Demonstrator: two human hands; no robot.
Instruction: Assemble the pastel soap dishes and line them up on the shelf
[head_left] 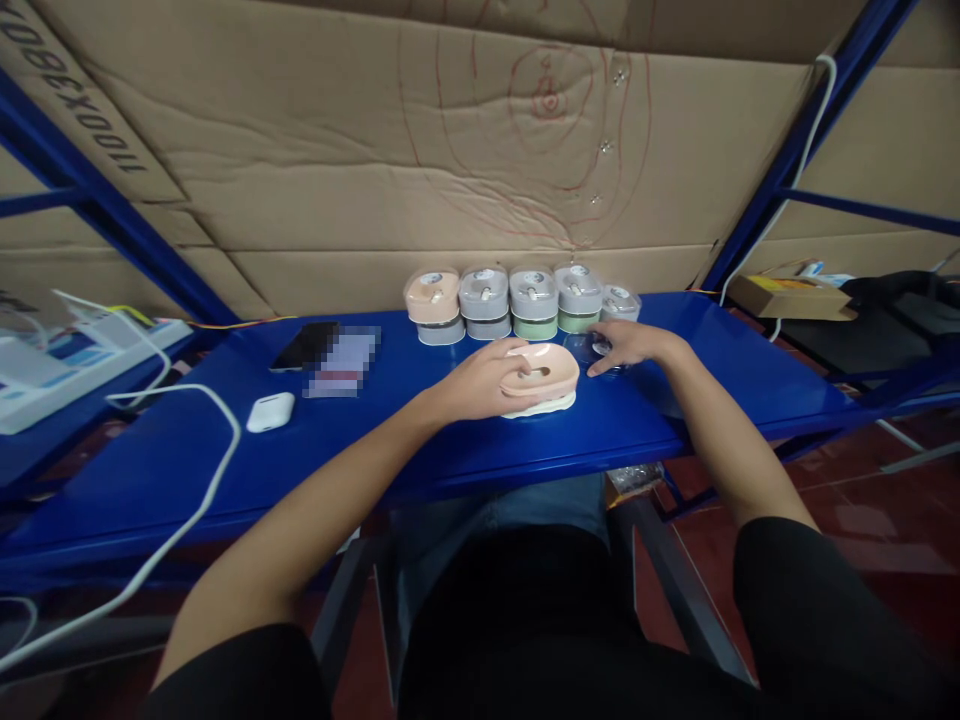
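Through the single head camera I look forward and down, past the wearer's lap (495,510), across the nearby blue table (465,450) towards upright cardboard (300,120).

The dish (559,373) looks glossy plastic, the backboard (315,150) creased matt cardboard.

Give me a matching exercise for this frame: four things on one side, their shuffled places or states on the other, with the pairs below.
Things
1. Left hand
2. Right hand
3. White earphone case
4. Stacked containers

Places or states
A. In a row at the back of the blue table, by the cardboard
B. Gripping a peach dish
C. Lying a little nearer the person than the black phone
D. At a clear plastic piece, fingers partly hiding it

Pairs: 1-B, 2-D, 3-C, 4-A
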